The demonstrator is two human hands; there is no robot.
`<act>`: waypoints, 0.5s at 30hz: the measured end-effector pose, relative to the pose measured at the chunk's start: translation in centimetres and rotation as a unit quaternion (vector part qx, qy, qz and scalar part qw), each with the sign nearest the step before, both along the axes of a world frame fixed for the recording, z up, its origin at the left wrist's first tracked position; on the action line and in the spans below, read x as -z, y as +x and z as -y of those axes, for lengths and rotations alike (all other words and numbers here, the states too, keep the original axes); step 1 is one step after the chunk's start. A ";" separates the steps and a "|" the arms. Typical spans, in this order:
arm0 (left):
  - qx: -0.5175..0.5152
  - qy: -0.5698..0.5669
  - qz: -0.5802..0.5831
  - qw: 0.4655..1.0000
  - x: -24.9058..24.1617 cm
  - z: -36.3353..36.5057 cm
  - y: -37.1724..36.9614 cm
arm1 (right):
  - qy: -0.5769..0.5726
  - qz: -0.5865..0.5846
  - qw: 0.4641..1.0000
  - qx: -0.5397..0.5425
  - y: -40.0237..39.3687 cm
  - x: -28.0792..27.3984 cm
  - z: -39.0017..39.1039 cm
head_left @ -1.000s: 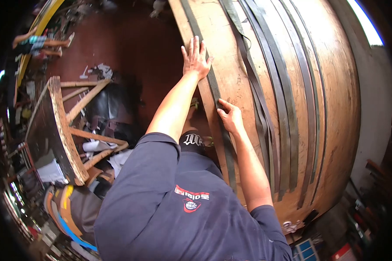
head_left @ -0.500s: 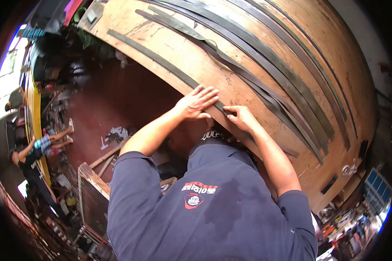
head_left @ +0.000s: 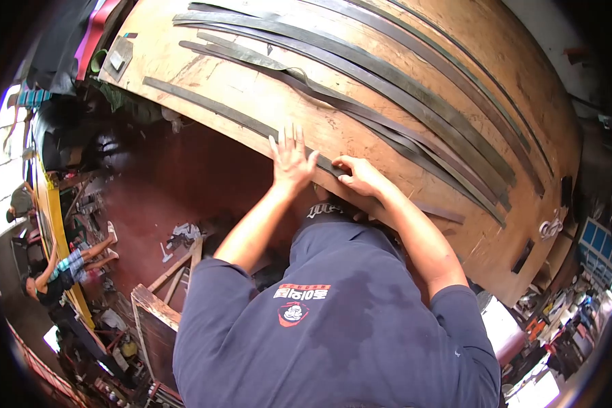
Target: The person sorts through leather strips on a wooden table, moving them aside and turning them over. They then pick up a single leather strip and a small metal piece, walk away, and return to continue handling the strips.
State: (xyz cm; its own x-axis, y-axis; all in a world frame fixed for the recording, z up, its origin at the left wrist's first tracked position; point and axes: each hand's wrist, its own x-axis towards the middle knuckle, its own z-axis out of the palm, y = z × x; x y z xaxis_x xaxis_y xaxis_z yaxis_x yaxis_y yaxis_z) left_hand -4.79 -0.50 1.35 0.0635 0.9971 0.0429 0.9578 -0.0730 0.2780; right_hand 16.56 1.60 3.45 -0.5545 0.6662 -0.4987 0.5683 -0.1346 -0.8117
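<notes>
Left hand [head_left: 291,158] flat, fingers spread, palm pressed on dark strip [head_left: 211,106] at near edge of desk [head_left: 204,64]. Right hand [head_left: 360,175] just beside it, fingers curled down onto same strip, thumb tucked under; not clamped round it. Strip runs away from left hand along desk edge, and past right hand toward far end. More strips [head_left: 401,81] lie beyond both hands, side by side across board. Wooden stool [head_left: 158,309] on floor below left arm.
</notes>
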 end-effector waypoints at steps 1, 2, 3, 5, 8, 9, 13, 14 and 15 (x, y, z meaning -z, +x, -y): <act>-0.087 0.006 0.012 0.996 1.8 0.7 1.7 | -0.002 0.000 1.000 0.002 0.1 -0.1 0.0; -0.174 0.013 0.024 0.984 3.5 1.4 2.9 | -0.004 -0.001 1.000 0.003 0.3 -0.2 0.0; -0.209 -0.001 0.024 0.978 3.6 1.2 3.5 | -0.002 0.002 1.000 -0.012 0.4 -0.2 -0.1; -0.231 0.010 0.003 0.973 3.9 1.2 3.9 | 0.005 -0.021 0.999 -0.035 0.9 0.0 -0.1; -0.254 0.009 -0.014 0.967 4.1 1.0 4.1 | -0.008 -0.069 0.996 -0.049 2.3 1.2 0.3; -0.259 0.007 -0.015 0.966 3.9 1.0 4.1 | -0.008 -0.071 0.994 -0.079 2.7 1.1 0.4; -0.279 -0.001 -0.039 0.959 3.5 0.8 4.4 | -0.023 -0.058 0.994 -0.093 5.4 -0.1 0.5; -0.282 -0.007 -0.043 0.958 3.5 0.9 4.4 | -0.035 -0.045 0.994 -0.091 6.2 -0.3 0.5; -0.281 -0.020 -0.047 0.958 3.4 0.9 4.4 | -0.034 -0.048 0.994 -0.096 7.0 0.0 0.6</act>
